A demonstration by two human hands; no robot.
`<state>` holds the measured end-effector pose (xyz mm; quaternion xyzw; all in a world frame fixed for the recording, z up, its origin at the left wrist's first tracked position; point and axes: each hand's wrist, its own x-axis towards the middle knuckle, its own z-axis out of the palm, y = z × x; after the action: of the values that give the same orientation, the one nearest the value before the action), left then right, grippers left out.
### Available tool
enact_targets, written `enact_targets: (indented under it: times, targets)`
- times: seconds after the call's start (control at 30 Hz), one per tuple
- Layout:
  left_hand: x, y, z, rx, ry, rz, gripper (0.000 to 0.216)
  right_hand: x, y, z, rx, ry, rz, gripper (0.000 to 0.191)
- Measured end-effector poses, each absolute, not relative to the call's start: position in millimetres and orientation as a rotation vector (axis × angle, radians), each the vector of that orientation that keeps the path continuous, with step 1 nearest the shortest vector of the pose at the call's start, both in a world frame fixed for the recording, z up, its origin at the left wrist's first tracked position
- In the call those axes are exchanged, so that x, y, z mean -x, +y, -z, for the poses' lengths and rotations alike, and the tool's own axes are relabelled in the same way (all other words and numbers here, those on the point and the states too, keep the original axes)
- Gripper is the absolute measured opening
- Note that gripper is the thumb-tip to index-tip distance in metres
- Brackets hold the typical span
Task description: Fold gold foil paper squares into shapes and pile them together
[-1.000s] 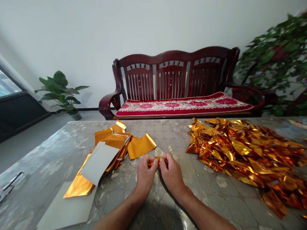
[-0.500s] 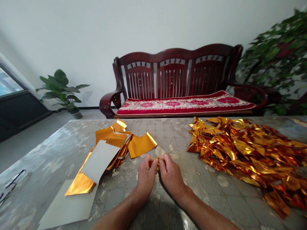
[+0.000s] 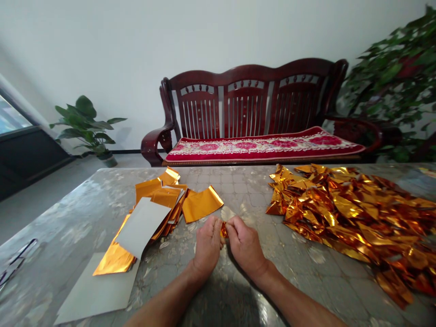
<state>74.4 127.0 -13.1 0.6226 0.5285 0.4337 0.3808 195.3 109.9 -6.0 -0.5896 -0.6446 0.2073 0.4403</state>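
My left hand and my right hand meet at the middle of the table, fingers pinched together on a small piece of gold foil paper. Only a sliver of the piece shows between the fingertips. To the left lies a loose stack of flat gold foil sheets, some turned white side up. A large heap of folded gold foil pieces covers the table's right side.
The table has a glossy patterned cover. A white sheet lies near the front left edge, dark glasses at the far left. Behind stand a red wooden bench, a potted plant and a leafy plant.
Both hands have drawn closer together and the foil piece between them has become smaller, now almost hidden by the fingers. The view has tilted slightly.
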Motion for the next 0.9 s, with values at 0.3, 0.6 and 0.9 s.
enact_targets:
  times: [0.3,0.6,0.9]
  targets:
    - [-75,138,7,-1.385,1.291,-1.117,0.036,-207,112,0,1.353,-1.430,-0.923,0.041]
    - [-67,145,12,-1.584,1.354,-1.146,0.011,-223,117,5,1.480,-1.561,-0.578,0.037]
    - [-69,141,13,-1.508,1.284,-1.302,0.014,-215,120,14,1.389,-1.573,-0.436,0.018]
